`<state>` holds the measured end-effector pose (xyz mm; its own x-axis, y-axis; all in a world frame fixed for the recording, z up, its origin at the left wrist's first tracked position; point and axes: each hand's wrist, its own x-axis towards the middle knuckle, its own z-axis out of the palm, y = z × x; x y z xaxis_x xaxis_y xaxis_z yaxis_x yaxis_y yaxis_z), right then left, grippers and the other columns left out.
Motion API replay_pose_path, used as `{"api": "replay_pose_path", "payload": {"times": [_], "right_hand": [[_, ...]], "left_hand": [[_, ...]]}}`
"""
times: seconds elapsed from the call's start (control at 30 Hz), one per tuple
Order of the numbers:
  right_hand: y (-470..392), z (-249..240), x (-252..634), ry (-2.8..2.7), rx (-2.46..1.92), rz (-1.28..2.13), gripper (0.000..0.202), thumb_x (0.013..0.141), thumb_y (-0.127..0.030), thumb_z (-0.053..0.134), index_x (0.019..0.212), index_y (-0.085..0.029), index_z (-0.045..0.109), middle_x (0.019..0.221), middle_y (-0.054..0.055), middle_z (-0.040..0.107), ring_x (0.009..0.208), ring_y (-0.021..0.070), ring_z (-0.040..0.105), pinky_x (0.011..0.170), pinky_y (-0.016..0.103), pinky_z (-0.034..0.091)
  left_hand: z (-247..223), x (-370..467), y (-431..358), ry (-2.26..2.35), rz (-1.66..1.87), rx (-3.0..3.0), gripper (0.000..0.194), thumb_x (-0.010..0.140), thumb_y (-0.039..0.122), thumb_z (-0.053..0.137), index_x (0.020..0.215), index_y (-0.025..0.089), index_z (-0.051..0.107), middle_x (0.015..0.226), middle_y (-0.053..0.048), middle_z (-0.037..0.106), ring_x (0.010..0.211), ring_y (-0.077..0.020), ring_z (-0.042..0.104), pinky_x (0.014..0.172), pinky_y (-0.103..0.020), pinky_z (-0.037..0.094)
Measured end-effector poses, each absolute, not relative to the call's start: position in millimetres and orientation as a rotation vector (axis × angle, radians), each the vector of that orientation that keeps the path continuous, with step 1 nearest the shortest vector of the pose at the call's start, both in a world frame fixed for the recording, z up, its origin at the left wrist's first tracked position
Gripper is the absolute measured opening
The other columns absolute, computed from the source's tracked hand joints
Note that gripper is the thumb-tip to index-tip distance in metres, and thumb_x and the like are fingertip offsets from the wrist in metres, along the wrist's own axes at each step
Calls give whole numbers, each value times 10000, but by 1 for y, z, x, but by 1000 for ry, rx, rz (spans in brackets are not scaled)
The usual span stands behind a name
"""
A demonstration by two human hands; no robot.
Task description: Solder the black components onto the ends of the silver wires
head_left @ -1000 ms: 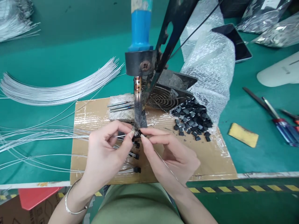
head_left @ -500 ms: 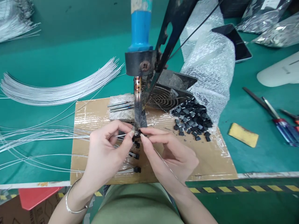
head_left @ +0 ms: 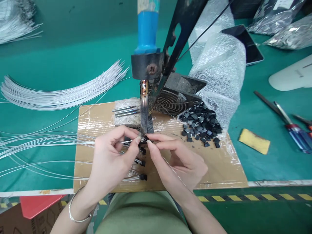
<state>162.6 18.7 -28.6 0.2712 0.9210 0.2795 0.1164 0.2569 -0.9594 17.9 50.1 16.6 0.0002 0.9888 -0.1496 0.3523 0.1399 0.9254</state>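
At the tip of an upright blue-handled soldering iron (head_left: 147,32), my two hands meet with fingertips nearly touching. My left hand (head_left: 109,159) is closed in a pinch on a white wire (head_left: 85,143), its end just under the iron's tip (head_left: 144,125). My right hand (head_left: 179,159) pinches a tiny black connector (head_left: 146,137) beside that end; fingers partly hide it. A thin silvery strand, seemingly solder wire (head_left: 175,173), runs across my right palm. Below the fingers, several black connectors (head_left: 143,177) with wires attached lie on the cardboard (head_left: 209,172).
A heap of loose black connectors (head_left: 202,123) lies to the right on bubble wrap (head_left: 216,65). Behind the iron is a black fan (head_left: 170,102). A bundle of white wires (head_left: 63,99) curves at left. A yellow sponge (head_left: 254,141) and screwdriver (head_left: 298,136) are at right.
Almost nothing differs. Both hands keep their pinch beneath the iron's tip, and the whole view has shifted very slightly.
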Motion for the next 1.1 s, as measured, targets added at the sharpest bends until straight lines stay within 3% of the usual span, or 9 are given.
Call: {"api": "replay_pose_path", "payload": {"times": [0.3, 0.43, 0.5, 0.6, 0.83, 0.9, 1.0, 1.1], "right_hand": [[15, -29, 166, -1101, -1188, 892, 155, 928, -85, 741, 887, -234, 731, 1052, 36, 833, 986, 199, 798, 902, 337, 625], [17, -31, 176, -892, -1337, 856, 83, 989, -206, 710, 913, -239, 710, 785, -21, 740, 728, 148, 725, 740, 286, 579], [17, -33, 184, -794, -1299, 931, 223, 1047, -309, 624, 869, -230, 734, 724, -18, 673, 691, 150, 673, 697, 290, 551], [15, -38, 194, -742, -1127, 1106, 380, 1077, -421, 497, 987, -207, 797, 880, 51, 737, 817, 198, 694, 774, 351, 574], [6, -39, 194, -818, -1201, 1151, 154, 1069, -265, 498, 1129, -258, 639, 797, -10, 733, 704, 170, 625, 718, 326, 488], [4, -38, 194, -863, -1232, 1117, 121, 1059, -272, 520, 1027, -253, 635, 736, -27, 650, 671, 166, 575, 672, 318, 459], [4, -37, 194, -998, -1297, 1089, 276, 1054, -259, 548, 780, -234, 574, 683, -32, 528, 668, 155, 527, 643, 304, 424], [4, -34, 192, -1122, -1308, 1067, 268, 1046, -210, 579, 779, -229, 565, 732, -31, 565, 707, 139, 550, 668, 280, 447]], "left_hand": [[14, 15, 48, 1538, 828, 1338, 91, 870, 187, 733, 781, 205, 724, 867, -17, 775, 795, -157, 707, 636, -229, 489], [13, 12, 46, 1541, 788, 1348, 94, 887, 213, 719, 796, 189, 724, 901, -40, 788, 774, -165, 700, 627, -255, 471], [13, 11, 45, 1537, 757, 1367, 105, 898, 226, 713, 802, 185, 723, 897, -44, 786, 747, -161, 681, 617, -263, 455], [13, 9, 44, 1516, 729, 1384, 124, 918, 242, 701, 809, 184, 717, 874, -42, 772, 723, -154, 648, 610, -269, 437], [13, 6, 40, 1528, 709, 1407, 126, 934, 254, 699, 830, 189, 728, 909, -42, 773, 700, -141, 626, 588, -272, 405], [13, 6, 39, 1528, 710, 1400, 115, 931, 253, 704, 838, 192, 732, 920, -44, 776, 717, -147, 637, 592, -273, 410], [13, 6, 39, 1516, 711, 1384, 102, 930, 248, 709, 844, 197, 731, 928, -38, 776, 726, -147, 637, 612, -273, 426], [14, 6, 39, 1512, 706, 1383, 109, 932, 247, 706, 835, 199, 724, 918, -30, 769, 723, -143, 627, 611, -271, 424]]}}
